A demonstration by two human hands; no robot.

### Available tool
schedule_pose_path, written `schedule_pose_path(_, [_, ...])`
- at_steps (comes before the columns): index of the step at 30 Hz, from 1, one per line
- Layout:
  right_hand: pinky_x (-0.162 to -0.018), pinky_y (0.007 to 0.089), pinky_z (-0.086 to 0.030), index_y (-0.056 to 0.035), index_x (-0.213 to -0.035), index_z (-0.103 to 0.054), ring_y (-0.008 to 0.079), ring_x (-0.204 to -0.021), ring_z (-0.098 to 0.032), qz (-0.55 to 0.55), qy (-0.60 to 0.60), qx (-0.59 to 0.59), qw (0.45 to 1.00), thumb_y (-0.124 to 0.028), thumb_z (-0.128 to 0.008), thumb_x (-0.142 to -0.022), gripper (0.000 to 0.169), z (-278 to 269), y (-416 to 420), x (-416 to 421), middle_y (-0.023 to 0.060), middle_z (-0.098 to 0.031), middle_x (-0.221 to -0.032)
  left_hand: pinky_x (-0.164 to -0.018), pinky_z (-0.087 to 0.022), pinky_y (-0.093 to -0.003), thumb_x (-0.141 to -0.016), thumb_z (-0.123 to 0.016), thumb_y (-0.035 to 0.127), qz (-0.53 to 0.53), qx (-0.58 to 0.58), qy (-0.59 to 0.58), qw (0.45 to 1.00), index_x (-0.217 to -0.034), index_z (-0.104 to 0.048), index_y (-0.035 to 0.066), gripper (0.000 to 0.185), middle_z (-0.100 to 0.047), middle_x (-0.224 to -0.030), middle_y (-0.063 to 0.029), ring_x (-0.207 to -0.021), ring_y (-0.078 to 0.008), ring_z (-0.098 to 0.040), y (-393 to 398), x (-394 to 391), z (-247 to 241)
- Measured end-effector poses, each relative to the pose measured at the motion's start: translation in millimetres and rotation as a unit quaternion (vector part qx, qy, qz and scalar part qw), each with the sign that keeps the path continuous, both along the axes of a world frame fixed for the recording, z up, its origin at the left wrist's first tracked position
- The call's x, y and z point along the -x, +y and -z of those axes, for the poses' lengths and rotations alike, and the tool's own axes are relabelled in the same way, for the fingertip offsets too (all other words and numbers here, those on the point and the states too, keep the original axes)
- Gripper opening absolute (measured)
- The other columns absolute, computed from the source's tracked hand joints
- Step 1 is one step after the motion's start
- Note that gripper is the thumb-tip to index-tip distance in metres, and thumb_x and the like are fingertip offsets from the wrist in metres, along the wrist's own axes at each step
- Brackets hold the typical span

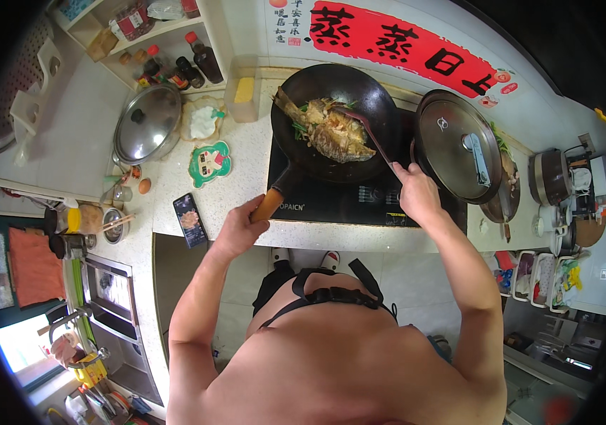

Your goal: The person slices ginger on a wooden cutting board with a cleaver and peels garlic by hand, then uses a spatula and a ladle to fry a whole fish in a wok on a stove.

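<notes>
A browned whole fish (337, 133) with green scallion pieces lies in a black wok (377, 95) on the induction cooktop (329, 199). My left hand (240, 226) is wrapped around the wok's orange-brown handle (268, 204). With my right hand (417, 194) I grip a dark reddish spatula (374, 135). Its head reaches into the wok against the upper side of the fish, and part of it is hard to make out there.
A dark pan lid (454, 154) stands right of the wok, partly over another pan (507, 196). Left on the counter are a lidded steel pot (147, 125), a cartoon trivet (210, 163), a smartphone (189, 219) and an egg (144, 186). A sink (127, 366) lies lower left.
</notes>
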State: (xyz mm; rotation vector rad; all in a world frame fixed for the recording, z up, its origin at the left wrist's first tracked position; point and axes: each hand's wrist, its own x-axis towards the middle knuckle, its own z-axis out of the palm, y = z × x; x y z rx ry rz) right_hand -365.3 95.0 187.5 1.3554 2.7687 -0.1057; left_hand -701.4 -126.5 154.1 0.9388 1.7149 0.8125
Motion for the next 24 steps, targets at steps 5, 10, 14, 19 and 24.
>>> schedule_pose_path(5, [-0.070, 0.0457, -0.057, -0.0078, -0.139, -0.055, 0.0360, -0.077, -0.068, -0.031, -0.007, -0.004, 0.999, 0.003, -0.057, -0.083, 0.057, -8.3, -21.5, 28.6, 0.0182, -0.058, -0.100, -0.078, -0.050, -0.0317, -0.083, -0.066, 0.006, -0.005, -0.034, 0.033, 0.999, -0.139, -0.054, -0.002, 0.058, -0.064, -0.087, -0.0114, -0.081, -0.0152, -0.059, -4.9, -14.1, 1.0])
schedule_pose_path(10, [-0.068, 0.0429, -0.058, -0.0053, -0.137, -0.057, 0.0304, -0.077, -0.069, -0.086, -0.024, -0.033, 0.996, -0.003, -0.056, -0.089, 0.047, 16.7, -22.7, 43.7, 0.0164, -0.058, -0.098, -0.069, -0.049, -0.0310, -0.083, -0.067, 0.007, -0.001, -0.022, 0.022, 0.999, -0.139, -0.055, 0.000, 0.057, -0.062, -0.080, -0.0090, -0.073, -0.0138, -0.058, -1.1, -14.2, -5.1])
schedule_pose_path(14, [-0.067, 0.0420, -0.057, -0.0054, -0.136, -0.058, 0.0293, -0.080, -0.068, -0.095, -0.033, -0.046, 0.994, -0.007, -0.057, -0.091, 0.045, 13.4, -35.2, 39.1, 0.0152, -0.057, -0.096, -0.063, -0.048, -0.0297, -0.083, -0.067, 0.008, -0.017, -0.017, 0.006, 1.000, -0.140, -0.054, 0.000, 0.059, -0.062, -0.079, -0.0065, -0.066, -0.0115, -0.055, -3.1, -13.2, -0.5])
schedule_pose_path(19, [-0.067, 0.0408, -0.057, -0.0060, -0.136, -0.058, 0.0295, -0.081, -0.067, -0.077, -0.035, -0.038, 0.996, -0.004, -0.056, -0.090, 0.047, 13.3, -42.5, 21.1, 0.0147, -0.057, -0.097, -0.060, -0.047, -0.0293, -0.083, -0.067, 0.009, -0.027, -0.025, -0.004, 0.999, -0.142, -0.052, -0.001, 0.062, -0.063, -0.081, -0.0063, -0.064, -0.0108, -0.055, -4.3, -12.6, 7.8])
schedule_pose_path(24, [-0.069, 0.0423, -0.057, -0.0057, -0.137, -0.057, 0.0320, -0.079, -0.067, -0.002, -0.029, -0.021, 0.999, -0.001, -0.057, -0.088, 0.050, 11.9, -43.2, 4.8, 0.0164, -0.058, -0.097, -0.053, -0.047, -0.0281, -0.083, -0.068, 0.010, -0.023, -0.016, 0.004, 1.000, -0.142, -0.052, -0.002, 0.062, -0.064, -0.082, -0.0068, -0.060, -0.0107, -0.055, -3.5, -12.9, 6.4])
